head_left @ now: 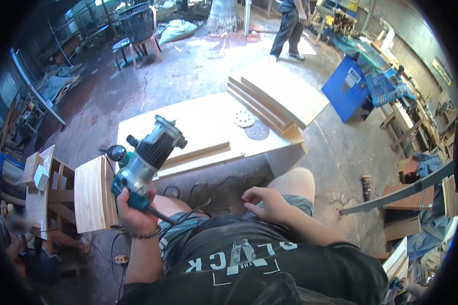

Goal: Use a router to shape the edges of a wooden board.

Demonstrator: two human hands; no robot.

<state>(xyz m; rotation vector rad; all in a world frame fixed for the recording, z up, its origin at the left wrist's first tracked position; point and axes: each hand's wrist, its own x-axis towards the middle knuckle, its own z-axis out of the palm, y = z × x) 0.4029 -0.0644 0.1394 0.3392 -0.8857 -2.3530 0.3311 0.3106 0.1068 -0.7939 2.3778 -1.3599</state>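
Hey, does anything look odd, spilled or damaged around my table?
Nothing looks plainly spilled, and the tool in your left hand shows no visible damage. Slightly untidy: the top panel sits offset on the boards beneath it, ahead to the right, and cords trail in loose curves on the floor.

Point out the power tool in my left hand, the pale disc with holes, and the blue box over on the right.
Power tool (155,151): head view, on the black ribbed section of its body.
Pale disc (244,119): head view, middle of its perforated face.
Blue box (341,92): head view, its broad blue side.
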